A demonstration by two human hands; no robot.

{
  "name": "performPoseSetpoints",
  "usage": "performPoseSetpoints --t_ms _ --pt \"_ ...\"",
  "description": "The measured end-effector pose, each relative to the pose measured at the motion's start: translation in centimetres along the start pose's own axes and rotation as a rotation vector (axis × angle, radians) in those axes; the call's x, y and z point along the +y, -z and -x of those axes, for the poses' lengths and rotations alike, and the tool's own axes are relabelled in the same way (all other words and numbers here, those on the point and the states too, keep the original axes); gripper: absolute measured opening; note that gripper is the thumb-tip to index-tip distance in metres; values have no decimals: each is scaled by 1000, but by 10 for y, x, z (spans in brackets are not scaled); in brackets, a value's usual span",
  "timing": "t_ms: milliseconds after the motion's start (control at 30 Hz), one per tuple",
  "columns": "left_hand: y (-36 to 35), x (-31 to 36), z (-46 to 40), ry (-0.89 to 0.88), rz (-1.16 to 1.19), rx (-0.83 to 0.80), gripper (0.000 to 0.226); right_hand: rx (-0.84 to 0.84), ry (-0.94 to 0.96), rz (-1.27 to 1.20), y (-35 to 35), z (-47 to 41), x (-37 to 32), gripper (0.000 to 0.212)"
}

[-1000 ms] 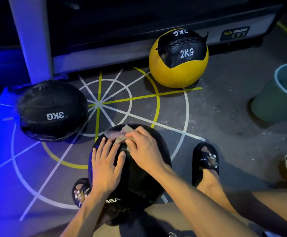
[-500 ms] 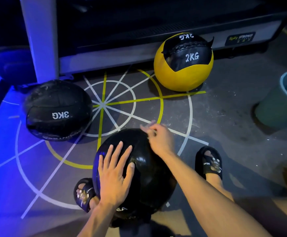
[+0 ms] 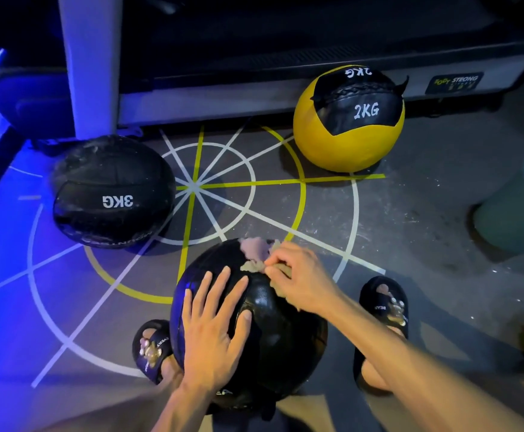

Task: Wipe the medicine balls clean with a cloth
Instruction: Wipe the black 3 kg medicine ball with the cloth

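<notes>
Wiping black ball (image 3: 273, 332), top side.
Left hand (image 3: 213, 325) flat, fingers spread, steadying; right hand (image 3: 301, 282) pinching cloth (image 3: 256, 254). Advice: press firmly, rotate ball, overlap strokes.

A green bucket (image 3: 516, 210) is standing at the right on the floor (image 3: 410, 213); black slippers (image 3: 382, 310) are resting on its painted lines (image 3: 192, 188)

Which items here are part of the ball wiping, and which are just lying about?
Part of the job: cloth, black ball being wiped, 3KG ball, 2KG ball, left hand, right hand.
Lying about: green bucket, treadmill base.
</notes>
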State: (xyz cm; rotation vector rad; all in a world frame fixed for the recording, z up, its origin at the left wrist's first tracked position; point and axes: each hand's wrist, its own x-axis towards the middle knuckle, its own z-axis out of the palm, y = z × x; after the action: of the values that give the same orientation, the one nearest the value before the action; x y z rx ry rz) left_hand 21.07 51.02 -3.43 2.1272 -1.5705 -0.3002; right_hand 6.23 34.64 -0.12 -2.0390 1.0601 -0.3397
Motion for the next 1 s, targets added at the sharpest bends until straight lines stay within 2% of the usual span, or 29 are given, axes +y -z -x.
performPoseSetpoints --t_ms 67,267,367,467,667,767,833,900,933,1000 --pt "-1 0 2 -7 -8 -5 51 -25 16 34 4 -9 1 13" --pt "-5 6 -6 -16 -27 -11 50 103 -136 138 5 -39 12 15" --pt "-6 5 -2 -23 -2 8 50 93 -92 136 4 -11 11 15" --pt "-7 7 1 -31 -3 13 50 12 -5 127 13 13 20 10" --pt "-9 15 5 -36 -9 -11 50 -2 -91 440 69 -1 41 14" --pt "-8 13 6 -36 -13 -10 50 -103 0 693 90 -1 31 12" --pt "-7 13 8 -39 -9 -14 51 -179 0 768 95 -4 25 10" --pt "-7 15 9 -41 -7 -12 51 -266 25 721 93 -8 25 14" --pt "-8 17 11 -44 -6 -9 52 -264 47 606 87 -8 26 16" --pt "-9 19 13 -53 -12 0 52 -112 65 253 67 -2 22 23"
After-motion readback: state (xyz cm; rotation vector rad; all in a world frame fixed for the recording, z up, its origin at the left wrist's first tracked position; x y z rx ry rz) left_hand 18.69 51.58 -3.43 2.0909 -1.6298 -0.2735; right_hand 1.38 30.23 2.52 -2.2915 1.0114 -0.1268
